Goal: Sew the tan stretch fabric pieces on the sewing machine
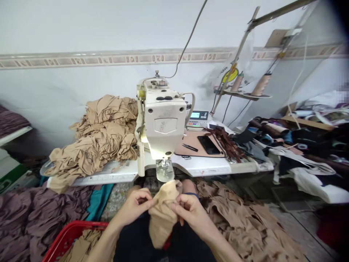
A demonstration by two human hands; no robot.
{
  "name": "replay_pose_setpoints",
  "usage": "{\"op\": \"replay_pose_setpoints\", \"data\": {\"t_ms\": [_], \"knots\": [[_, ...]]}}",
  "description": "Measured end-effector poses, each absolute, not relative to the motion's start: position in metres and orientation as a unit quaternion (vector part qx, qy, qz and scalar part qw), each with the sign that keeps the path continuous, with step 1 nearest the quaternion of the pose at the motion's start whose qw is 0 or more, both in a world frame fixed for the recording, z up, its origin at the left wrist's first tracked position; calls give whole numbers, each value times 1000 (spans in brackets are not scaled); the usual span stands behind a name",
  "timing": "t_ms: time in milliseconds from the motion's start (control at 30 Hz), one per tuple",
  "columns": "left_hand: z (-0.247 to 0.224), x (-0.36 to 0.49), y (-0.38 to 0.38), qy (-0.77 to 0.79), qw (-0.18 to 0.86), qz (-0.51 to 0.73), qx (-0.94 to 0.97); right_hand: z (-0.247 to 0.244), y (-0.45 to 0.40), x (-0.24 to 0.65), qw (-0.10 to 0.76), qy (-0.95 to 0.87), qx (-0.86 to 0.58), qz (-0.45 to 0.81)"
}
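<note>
Two hands pinch a tan cloth
The left hand [136, 205] and right hand [191, 209] have finger and thumb closed on the tan cloth [163, 214] — it hangs just below the sewing machine [165, 120].

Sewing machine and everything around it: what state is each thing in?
Sewing machine: lamp lit.
Control panel: display on.
Phone: lying flat, screen dark.
Held cloth: bunched, pinched by left hand and right hand.
Tan pile: heaped, crumpled.
Red basket: crumpled fabric inside.
</note>
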State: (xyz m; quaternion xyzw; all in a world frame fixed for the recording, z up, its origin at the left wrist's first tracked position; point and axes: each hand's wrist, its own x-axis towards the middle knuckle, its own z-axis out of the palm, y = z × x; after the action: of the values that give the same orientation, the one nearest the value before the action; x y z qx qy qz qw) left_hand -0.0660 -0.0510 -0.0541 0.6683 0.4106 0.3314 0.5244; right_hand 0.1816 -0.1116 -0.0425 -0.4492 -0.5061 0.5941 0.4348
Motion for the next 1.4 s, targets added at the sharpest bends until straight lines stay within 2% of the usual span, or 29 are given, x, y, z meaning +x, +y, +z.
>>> {"op": "replay_pose_setpoints", "data": {"t_ms": [133,300,400,500,667,800,867,1000,1133,1400], "knots": [[-49,-57,-64,413,526,352,655,-25,-119,193,341,-615,-449,552],[-52,-29,-85,296,644,175,683,-7,-119,198,246,-728,-406,494],[-58,-28,-90,306,646,144,684,-9,-118,213,237,-722,-411,504],[-58,-35,-89,360,629,186,664,-22,-116,227,274,-677,-453,511],[-54,-38,-86,394,604,294,628,-45,-113,222,391,-566,-499,527],[-48,-38,-82,404,546,327,657,-44,-111,213,430,-518,-503,542],[-44,-39,-79,408,480,328,704,-38,-113,212,443,-538,-511,503],[-34,-41,-74,402,377,336,764,-22,-117,211,465,-631,-521,337],[-29,-38,-71,412,381,369,741,-11,-115,208,480,-669,-507,255],[-31,-38,-76,397,386,391,735,-3,-113,204,498,-653,-513,248]]}}
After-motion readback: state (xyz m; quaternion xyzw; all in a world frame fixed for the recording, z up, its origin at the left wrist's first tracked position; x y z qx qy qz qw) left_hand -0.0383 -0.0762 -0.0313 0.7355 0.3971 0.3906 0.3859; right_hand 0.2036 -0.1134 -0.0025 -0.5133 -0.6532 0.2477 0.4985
